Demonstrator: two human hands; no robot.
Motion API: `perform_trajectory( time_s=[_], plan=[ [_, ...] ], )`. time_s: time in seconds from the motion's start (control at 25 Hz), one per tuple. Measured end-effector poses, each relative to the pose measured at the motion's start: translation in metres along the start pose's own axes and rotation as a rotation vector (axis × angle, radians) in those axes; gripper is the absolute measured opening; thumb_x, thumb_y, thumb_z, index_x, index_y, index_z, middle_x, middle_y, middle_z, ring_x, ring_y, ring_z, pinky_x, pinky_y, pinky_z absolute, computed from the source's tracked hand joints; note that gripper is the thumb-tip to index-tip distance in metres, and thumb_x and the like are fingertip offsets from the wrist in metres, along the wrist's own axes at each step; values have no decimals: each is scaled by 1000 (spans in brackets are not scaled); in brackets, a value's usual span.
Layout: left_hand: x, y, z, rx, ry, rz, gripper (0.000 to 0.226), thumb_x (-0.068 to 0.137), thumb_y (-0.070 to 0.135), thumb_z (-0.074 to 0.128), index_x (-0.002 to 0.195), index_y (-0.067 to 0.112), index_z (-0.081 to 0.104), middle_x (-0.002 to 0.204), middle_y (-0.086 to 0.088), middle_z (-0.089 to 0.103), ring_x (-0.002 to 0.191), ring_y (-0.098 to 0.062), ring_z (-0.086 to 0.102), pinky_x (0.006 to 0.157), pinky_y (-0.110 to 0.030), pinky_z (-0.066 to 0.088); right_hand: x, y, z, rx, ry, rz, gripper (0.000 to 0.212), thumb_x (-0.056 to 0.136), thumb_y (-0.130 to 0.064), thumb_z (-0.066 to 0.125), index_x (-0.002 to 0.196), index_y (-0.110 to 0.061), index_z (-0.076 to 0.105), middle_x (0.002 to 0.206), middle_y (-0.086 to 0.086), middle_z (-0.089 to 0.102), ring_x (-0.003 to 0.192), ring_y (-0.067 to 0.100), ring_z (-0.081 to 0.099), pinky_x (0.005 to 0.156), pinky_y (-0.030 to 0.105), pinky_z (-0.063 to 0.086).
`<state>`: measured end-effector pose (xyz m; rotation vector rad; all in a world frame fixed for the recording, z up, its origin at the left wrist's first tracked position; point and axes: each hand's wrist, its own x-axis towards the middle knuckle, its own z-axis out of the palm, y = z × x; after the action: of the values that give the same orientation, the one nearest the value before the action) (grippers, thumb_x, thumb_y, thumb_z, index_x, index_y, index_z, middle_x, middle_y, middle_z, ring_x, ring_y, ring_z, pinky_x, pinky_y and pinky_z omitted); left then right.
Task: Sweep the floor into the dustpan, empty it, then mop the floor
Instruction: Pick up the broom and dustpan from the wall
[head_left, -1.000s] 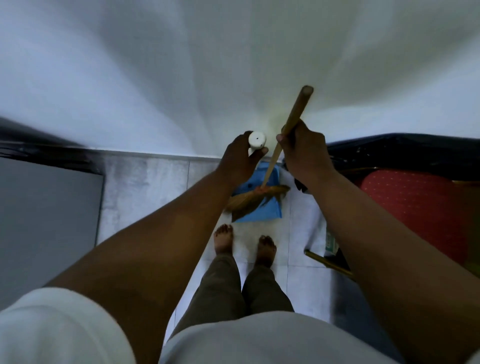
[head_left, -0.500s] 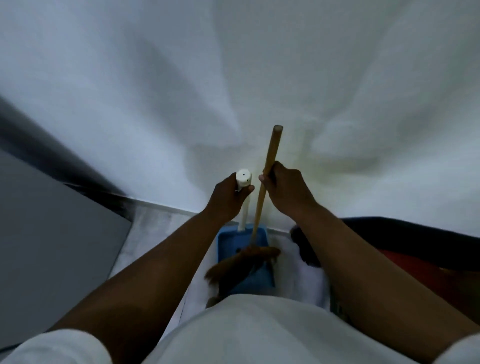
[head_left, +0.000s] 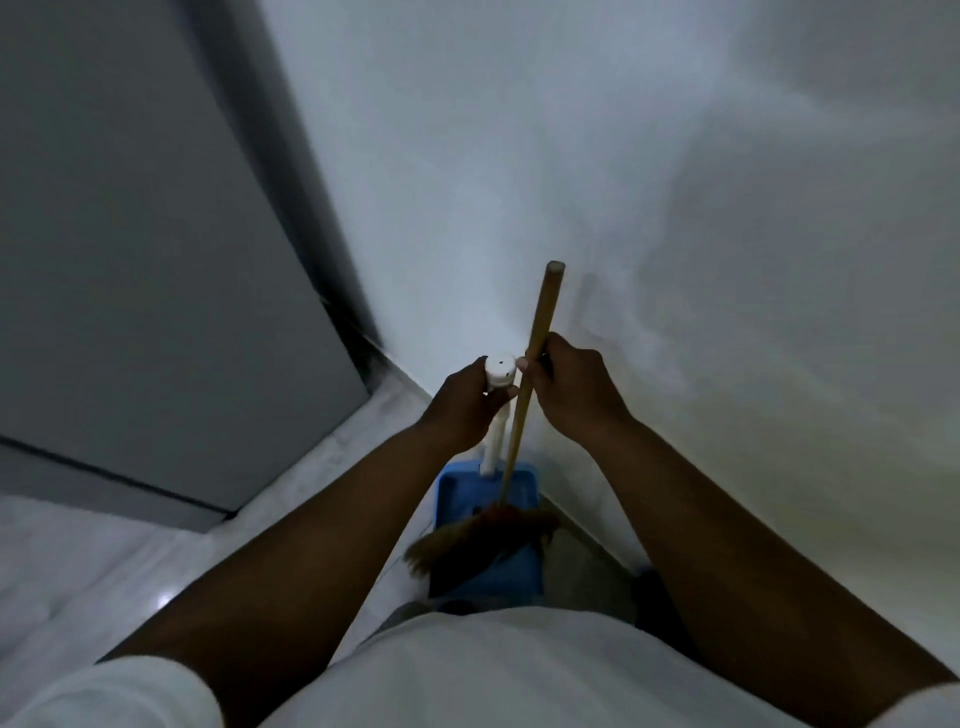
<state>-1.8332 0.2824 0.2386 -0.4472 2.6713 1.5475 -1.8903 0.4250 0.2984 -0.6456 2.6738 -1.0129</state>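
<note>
The left hand (head_left: 462, 410) has its fingers wrapped around the white upright handle (head_left: 496, 415) of a blue dustpan (head_left: 483, 530), which sits low at the foot of the white wall (head_left: 675, 208), just in front of the person's body. The right hand (head_left: 574, 395) grips the wooden stick of a broom (head_left: 535, 358), fingers clenched around it, touching the left hand. The broom's brown bristles (head_left: 483, 535) lie across the dustpan's tray, above the pale floor (head_left: 130, 551) beside a grey door (head_left: 130, 234).
</note>
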Motion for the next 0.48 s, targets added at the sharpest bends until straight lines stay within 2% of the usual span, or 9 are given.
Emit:
perform_trajectory(
  time_s=[0.16,0.32,0.48],
  plan=[
    [-35,-14,-19,3,204,-110,30,93,25,64,121,16,58,108,6,63,98,-11,58,82,-20,39,11,-22,19,-13,-154,-209,23,98,-38,52,98,-15,58,81,2,66,74,20,65,70,37,55],
    [-82,-26,-33,-16,375,-217,35,92,21,65,125,12,58,115,-3,66,101,-14,58,84,-18,39,5,-50,49,-57,-296,-371,25,98,-39,50,99,-15,58,85,5,68,78,24,66,71,36,54],
    [-148,-47,-57,-29,579,-347,41,92,19,66,130,10,56,118,-6,65,102,-14,58,79,-13,36,-24,-100,90,-45,-448,-534,23,97,-37,52,99,-15,60,89,5,68,84,27,66,74,36,53]
  ],
)
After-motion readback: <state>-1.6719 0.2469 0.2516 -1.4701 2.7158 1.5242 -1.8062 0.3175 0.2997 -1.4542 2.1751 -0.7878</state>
